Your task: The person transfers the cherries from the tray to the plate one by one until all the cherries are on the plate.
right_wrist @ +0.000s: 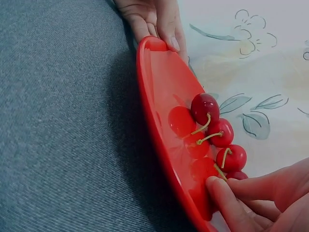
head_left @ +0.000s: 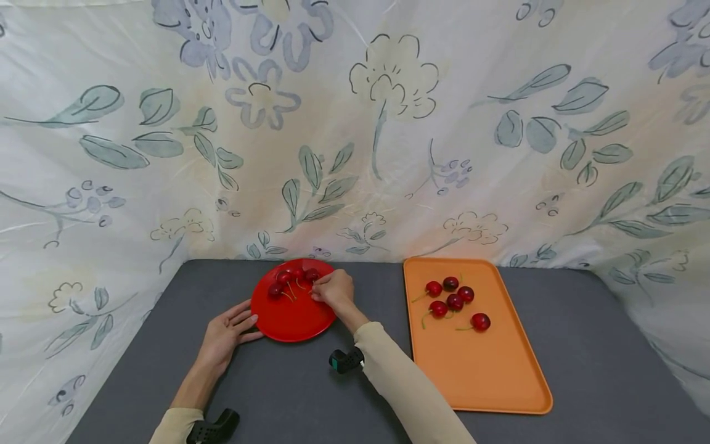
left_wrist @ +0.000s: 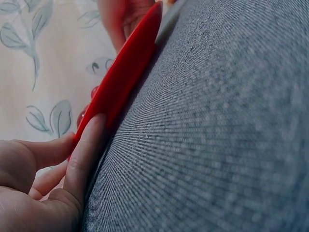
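A round red plate (head_left: 294,322) lies at the back of the table, with several dark red cherries (right_wrist: 205,108) grouped on its far part, their green stems on. At the plate's left rim is my left hand (head_left: 220,338); it pinches the edge, the thumb above and fingers beneath, as the left wrist view shows. Over the plate's right side, my right hand (head_left: 336,290) pinches the stem of a cherry (right_wrist: 237,175) between thumb and index finger. That cherry sits at the right end of the group and is partly hidden by the fingers in the right wrist view.
To the right stands an orange rectangular tray (head_left: 482,376) with several stemmed cherries (head_left: 455,301) toward its back. The table has a dark grey cloth (head_left: 288,394). A floral curtain (head_left: 310,123) hangs along the back and sides.
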`<state>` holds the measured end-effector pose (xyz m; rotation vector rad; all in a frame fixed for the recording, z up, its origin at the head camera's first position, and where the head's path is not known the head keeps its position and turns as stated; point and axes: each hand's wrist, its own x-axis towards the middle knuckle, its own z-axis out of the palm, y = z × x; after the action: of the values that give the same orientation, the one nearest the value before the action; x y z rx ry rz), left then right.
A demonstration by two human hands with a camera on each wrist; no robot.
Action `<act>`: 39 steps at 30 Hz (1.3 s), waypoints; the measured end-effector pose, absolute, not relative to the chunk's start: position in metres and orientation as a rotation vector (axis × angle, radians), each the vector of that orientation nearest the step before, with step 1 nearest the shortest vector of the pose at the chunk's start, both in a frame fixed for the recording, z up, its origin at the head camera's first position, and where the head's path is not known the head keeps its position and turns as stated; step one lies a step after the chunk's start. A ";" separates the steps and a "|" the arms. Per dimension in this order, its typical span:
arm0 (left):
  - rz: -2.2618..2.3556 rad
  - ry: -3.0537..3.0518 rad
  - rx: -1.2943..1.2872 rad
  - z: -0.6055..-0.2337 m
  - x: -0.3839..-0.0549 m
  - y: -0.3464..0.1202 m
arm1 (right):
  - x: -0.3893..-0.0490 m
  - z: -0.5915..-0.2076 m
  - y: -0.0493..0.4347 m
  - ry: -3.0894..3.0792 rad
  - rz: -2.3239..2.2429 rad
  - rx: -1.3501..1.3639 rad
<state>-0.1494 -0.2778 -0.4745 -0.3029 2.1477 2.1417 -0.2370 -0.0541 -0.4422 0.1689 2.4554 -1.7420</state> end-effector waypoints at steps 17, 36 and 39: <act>2.131 2.155 -0.319 -0.476 -0.149 -0.276 | -0.231 -0.438 -0.051 2.418 -1.704 0.118; 2.126 2.165 -0.327 -0.476 -0.149 -0.276 | -0.213 -0.417 -0.021 2.199 -1.812 -0.235; 2.125 2.170 -0.321 -0.476 -0.150 -0.276 | -0.215 -0.413 -0.011 2.218 -1.779 -0.311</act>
<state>-0.1496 -0.2760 -0.4756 -0.3212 2.1700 2.1254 -0.2149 -0.0110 -0.4125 -0.3110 2.2177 -1.7794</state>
